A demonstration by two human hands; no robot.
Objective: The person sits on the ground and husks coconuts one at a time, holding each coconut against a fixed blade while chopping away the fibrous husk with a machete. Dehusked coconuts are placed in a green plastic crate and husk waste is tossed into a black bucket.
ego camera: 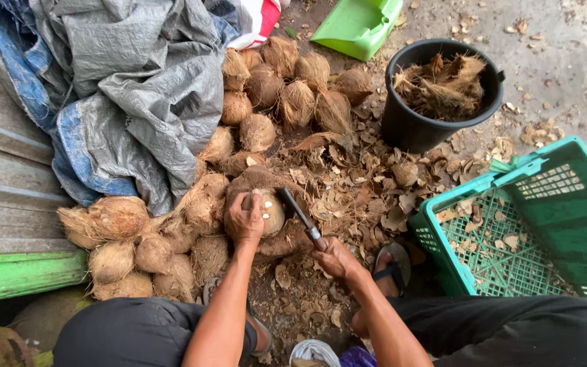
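Coconut in hand: a brown, partly husked coconut (268,211) sits on the ground among husk scraps, right in front of the squatting person, with pale chipped spots on its shell.
Left hand: the left hand (244,219) lies over the near left side of that coconut, fingers curled around it and pressing it steady.
Right hand: the right hand (334,257) is closed tight around the handle of a knife (301,217); the dark blade slants up and to the left, its far end just beside the coconut's right edge (whether it touches the shell cannot be told).
Coconut pile: more fibrous coconuts (287,95) lie heaped above the hands, and another cluster (130,251) lies to the left, next to the person's left knee.
Tarp: a grey and blue tarp (137,88) is crumpled at upper left, touching the pile.
Bucket: a black bucket (409,126) at upper right is filled with husk fibre.
Crate: a green plastic crate (552,224) stands at right, near the right knee, with a few husk flakes on its mesh floor.
Dustpan: a bright green dustpan (354,27) lies at the top edge.
Ground: dry husk scraps (368,190) cover the dirt between pile, bucket and crate.
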